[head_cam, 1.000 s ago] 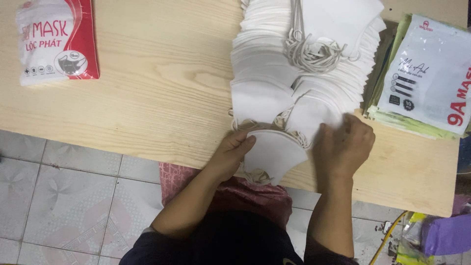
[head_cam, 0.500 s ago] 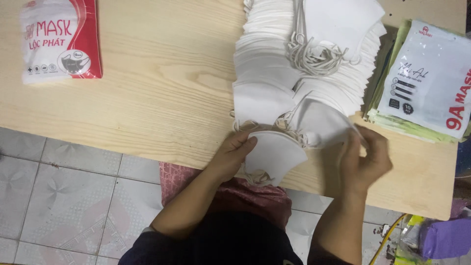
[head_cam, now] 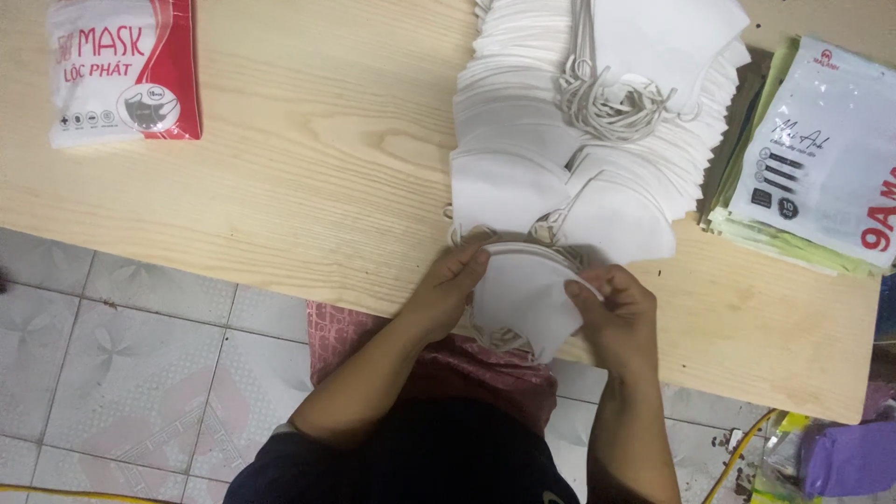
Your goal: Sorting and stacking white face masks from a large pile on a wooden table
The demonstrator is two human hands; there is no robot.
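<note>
Both hands grip a small stack of white masks at the table edge, below the big pile: left hand closed on its left side, right hand pinching its right

I hold a small stack of masks at the near edge of the table, my left hand on its left side and my right hand on its right. Just behind the stack, touching it, a big fanned pile of masks runs toward the far edge, with a tangle of ear loops lying on top. To the right of that pile sits a heap of flat packets. Well apart, at the far left of the table, lies a filled packet. Below the near edge, my lap is over the tiled floor.
</note>
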